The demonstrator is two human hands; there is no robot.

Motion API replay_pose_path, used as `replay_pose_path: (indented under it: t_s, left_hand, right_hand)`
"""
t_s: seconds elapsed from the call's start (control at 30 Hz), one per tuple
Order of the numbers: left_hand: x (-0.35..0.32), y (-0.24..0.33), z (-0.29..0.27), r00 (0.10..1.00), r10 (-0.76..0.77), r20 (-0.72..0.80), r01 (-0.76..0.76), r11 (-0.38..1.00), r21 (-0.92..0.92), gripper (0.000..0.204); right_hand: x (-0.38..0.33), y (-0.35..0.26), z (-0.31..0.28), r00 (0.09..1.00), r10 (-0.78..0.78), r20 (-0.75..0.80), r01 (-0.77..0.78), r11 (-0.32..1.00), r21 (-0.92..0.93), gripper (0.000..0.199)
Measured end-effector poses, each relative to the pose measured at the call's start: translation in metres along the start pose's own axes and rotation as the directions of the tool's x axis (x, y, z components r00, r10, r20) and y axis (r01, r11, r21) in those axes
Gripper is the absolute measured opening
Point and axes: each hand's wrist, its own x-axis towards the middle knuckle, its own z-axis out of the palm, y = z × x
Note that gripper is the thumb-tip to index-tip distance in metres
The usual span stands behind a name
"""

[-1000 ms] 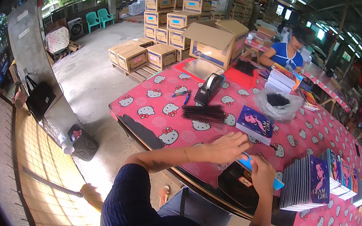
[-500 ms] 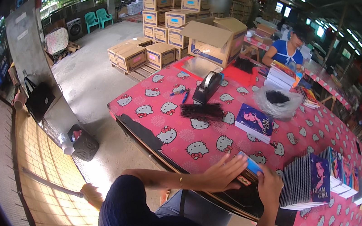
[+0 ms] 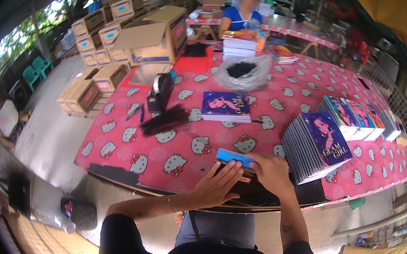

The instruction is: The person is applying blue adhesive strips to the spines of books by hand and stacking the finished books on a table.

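Blue-covered and slim, a notebook (image 3: 236,156) is lying at the near edge of a desk (image 3: 114,154) draped in a pink cartoon-cat cloth, right under a seated person's two hands. Its long axis is running from near-left to far-right, with the far long edge showing clear of the fingers. The left hand (image 3: 215,186) is resting flat, fingers spread, palm down on the dark stack beneath the notebook's near-left corner; it is pressing rather than gripping. The right hand (image 3: 270,172) is lying over the notebook's right end, fingers curled loosely, and whether it is actually pinching the cover cannot be told from this angle. Both hands are touching the work, so neither is reaching; the right one is sitting closer to the notebook's middle.

Just beside the right hand, a tall stack of spiral-bound notebooks (image 3: 314,146) with a purple illustrated cover is standing, with a row of more bright covers fanning away to the far right. Farther out on the cloth, a single purple book (image 3: 225,106) is lying flat, near a bundle of dark binding coils (image 3: 164,120) and a black tape dispenser (image 3: 160,92). Across the desk, another person in a blue top (image 3: 242,16) is working behind piled books.
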Motion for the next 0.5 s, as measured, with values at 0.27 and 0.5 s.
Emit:
replay_pose_path:
  t_s: [0.27,0.5]
  left_hand:
    - [0.016,0.006,-0.003,0.997,0.059,0.053,-0.056,0.997,-0.057,0.079]
    - [0.017,0.013,0.003,0.993,0.026,0.113,-0.031,0.998,0.047,0.075]
  right_hand:
    - [-0.001,0.002,-0.010,0.991,0.118,0.058,-0.117,0.993,-0.030,0.046]
    - [-0.033,0.014,-0.035,0.966,0.010,-0.257,0.050,0.973,0.227,0.077]
